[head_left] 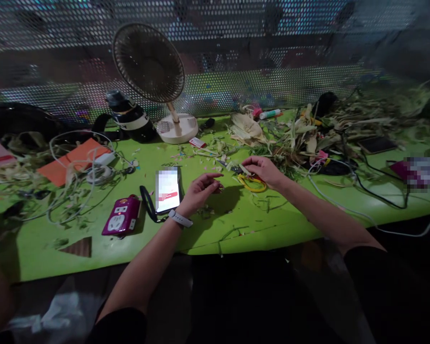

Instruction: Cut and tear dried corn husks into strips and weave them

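My left hand (201, 190), with a pale watch band on its wrist, hovers over the green table (208, 234) right of a lit phone (167, 190). Its thumb and index finger are drawn close together; a tiny scrap seems to be at the tips. Right of it, my right hand (263, 171) is closed, fingertips pinched just above scissors (252, 185) with yellow handles. The scissor blades point left among green clippings. A small pale strip shows by the right fingertips, but I cannot tell whether they grip it or the scissors.
A fan (177, 130) and a dark bottle (135, 123) stand at the back. Dried husks (249, 128) and leaves heap at the right. A purple power socket (122, 217), an orange sheet (73, 161) and white cables (93, 177) lie left. Another cable crosses the right side.
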{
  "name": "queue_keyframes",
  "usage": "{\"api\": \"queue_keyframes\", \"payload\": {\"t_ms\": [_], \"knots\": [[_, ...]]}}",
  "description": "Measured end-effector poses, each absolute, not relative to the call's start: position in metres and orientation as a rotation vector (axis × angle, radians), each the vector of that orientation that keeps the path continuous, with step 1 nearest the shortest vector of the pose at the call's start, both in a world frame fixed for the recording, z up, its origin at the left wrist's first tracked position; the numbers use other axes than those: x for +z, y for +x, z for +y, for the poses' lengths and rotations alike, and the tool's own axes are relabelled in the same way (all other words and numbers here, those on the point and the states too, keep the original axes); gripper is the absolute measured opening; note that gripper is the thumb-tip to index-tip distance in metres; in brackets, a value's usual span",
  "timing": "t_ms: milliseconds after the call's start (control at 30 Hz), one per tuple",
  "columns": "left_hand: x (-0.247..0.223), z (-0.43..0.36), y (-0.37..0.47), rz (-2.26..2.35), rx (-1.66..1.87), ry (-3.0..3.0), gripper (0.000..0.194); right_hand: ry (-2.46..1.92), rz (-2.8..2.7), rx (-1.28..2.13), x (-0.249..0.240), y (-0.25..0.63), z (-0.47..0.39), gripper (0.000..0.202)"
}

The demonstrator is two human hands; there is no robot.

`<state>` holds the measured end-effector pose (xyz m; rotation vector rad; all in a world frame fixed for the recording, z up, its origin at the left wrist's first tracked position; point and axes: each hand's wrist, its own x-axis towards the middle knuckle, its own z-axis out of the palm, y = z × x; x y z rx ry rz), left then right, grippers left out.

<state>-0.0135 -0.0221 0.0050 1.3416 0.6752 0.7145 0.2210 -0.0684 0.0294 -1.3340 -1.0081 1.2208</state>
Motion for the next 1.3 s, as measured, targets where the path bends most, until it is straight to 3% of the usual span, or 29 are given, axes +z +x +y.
{"api": "queue_keyframes", "payload": {"t_ms": [333,467,633,967,1100,1300], "knots": [[0.004,-0.027,-0.004,0.668,0.69,1.153,0.05,-1.201,-1.078,1.384,0.018,0.205,-0.079,0.026],[-0.001,-0.028,-0.001,0.718,0.778,1.181,0.039,-1.263,-1.307,1.369,0.016,0.19,-0.084,0.02],[0.0,-0.027,-0.001,0.685,0.845,1.18,0.035,-1.343,-1.341,1.429,0.016,0.188,-0.082,0.026],[-0.002,-0.025,-0.004,0.603,0.852,1.059,0.045,-1.374,-1.348,1.39,0.039,0.179,-0.082,0.032],[-0.001,-0.023,-0.004,0.669,0.894,1.023,0.045,-1.351,-1.189,1.358,0.055,0.184,-0.056,0.034],[0.001,-0.024,-0.004,0.731,0.884,1.06,0.045,-1.364,-1.198,1.02,0.073,0.185,0.029,0.039]]}}
